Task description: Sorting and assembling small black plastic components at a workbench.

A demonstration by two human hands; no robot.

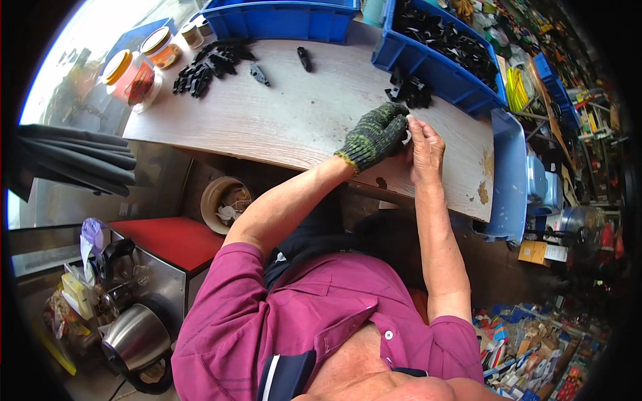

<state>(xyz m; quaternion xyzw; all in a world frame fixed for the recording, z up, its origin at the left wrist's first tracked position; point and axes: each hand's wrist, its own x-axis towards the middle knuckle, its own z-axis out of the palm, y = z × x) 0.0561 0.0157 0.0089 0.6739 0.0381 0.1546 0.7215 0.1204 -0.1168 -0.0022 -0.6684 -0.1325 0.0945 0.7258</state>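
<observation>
My left hand [376, 136], in a dark green and black knitted glove, is closed over the table [281, 120]. Right against it is my bare right hand [426, 150], its fingers pinched together at the glove's fingertips. Whatever the two hands hold between them is hidden by the glove and too small to name. Just beyond them lies a small pile of black plastic parts [416, 93]. A larger heap of similar black parts [212, 65] is spread at the far left, with a grey piece [259, 74] and a single black piece [304, 59] lying apart from it.
A blue crate [428, 73] filled with black parts stands at the back right, another blue crate [281, 23] at the back. Lidded jars [128, 75] line the left. A blue plastic bin [507, 177] adjoins the table's right edge. Below are a waste bucket [212, 207] and a kettle [138, 336].
</observation>
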